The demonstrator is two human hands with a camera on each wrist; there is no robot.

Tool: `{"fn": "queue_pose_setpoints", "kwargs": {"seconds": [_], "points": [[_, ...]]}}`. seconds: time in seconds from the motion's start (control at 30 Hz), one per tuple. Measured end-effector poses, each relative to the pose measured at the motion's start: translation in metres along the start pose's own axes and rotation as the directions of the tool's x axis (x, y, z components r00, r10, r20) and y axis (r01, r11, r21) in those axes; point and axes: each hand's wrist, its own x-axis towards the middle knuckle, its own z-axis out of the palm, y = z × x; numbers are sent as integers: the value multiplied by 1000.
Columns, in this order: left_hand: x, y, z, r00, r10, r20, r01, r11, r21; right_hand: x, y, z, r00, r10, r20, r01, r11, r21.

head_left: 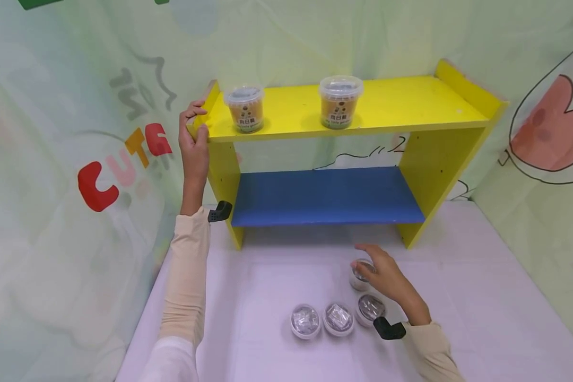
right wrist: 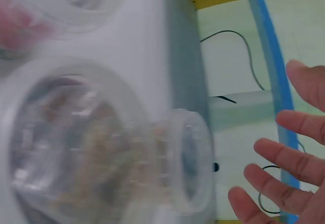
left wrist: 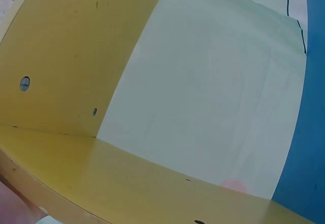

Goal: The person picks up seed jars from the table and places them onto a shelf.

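At the upper left corner of a yellow shelf unit, my left hand grips the raised side edge, thumb in front and fingers over the top. My right hand reaches over a small clear-lidded cup on the table, fingers spread. In the right wrist view its fingers are apart and hold nothing; whether it touches the cup in the head view I cannot tell. Nearer to me stand three more cups: one on the left, a middle one and one on the right.
Two labelled cups, a left one and a right one, stand upright on the yellow top. Below is a blue shelf board. A white cloth covers the table. Printed curtains hang around it.
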Motion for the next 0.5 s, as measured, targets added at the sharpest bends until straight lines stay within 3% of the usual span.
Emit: {"fn": "queue_pose_setpoints", "kwargs": {"seconds": [0.27, 0.5], "points": [[0, 3, 2, 1000, -16, -7, 17, 1000, 18, -8, 6, 11, 999, 31, -15, -32, 999, -32], [-1, 2, 1, 1000, -22, -6, 22, 1000, 19, -13, 8, 9, 1000, 6, -13, -6, 999, -36]]}}
